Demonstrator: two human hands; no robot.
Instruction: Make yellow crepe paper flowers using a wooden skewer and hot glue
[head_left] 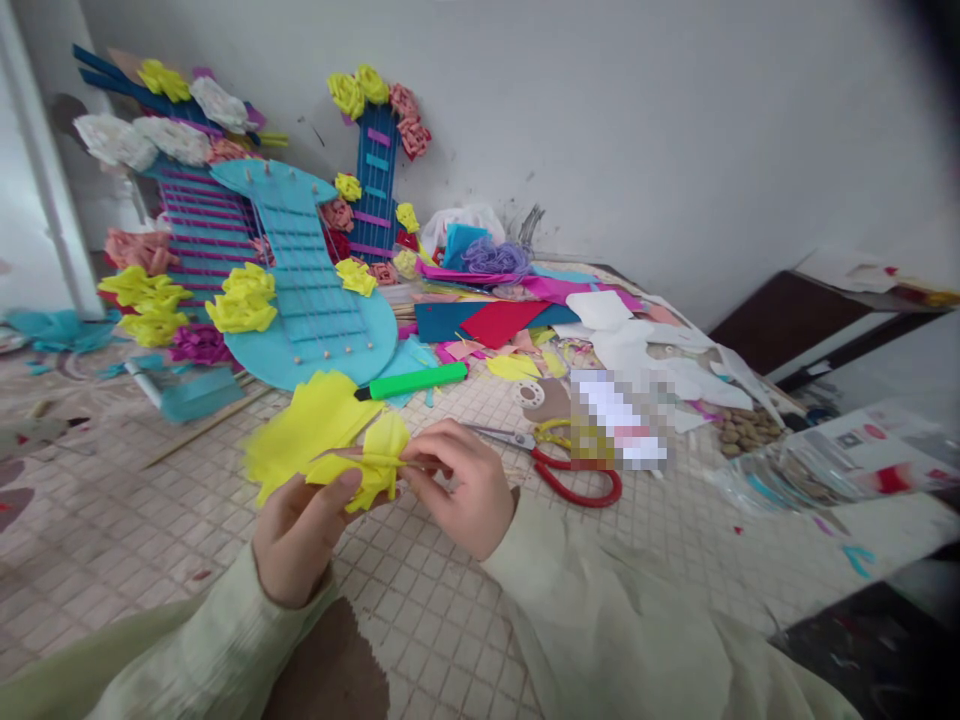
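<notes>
Between my two hands is a yellow paper flower (386,440) with loosely folded petals. My left hand (304,530) is closed round its base, the thumb pressed on the lower petals. With its fingertips pinched together, my right hand (461,485) grips the flower's narrow twisted end at the right side. Behind my left hand lies a stack of yellow paper (300,430), its edge blurred. A green marker (418,380) with a black tip rests just beyond the flower. Red-handled scissors (577,480) lie to the right of my right hand, their blades pointing toward it.
A light-blue paper harp shape (311,290) with strings stands at the left, with a dark-blue decorated piece (375,180) against the wall. Coloured paper sheets (495,320), a white spool (529,394), white paper scraps (660,350) and a clear plastic bag (832,460) spread across the back and right.
</notes>
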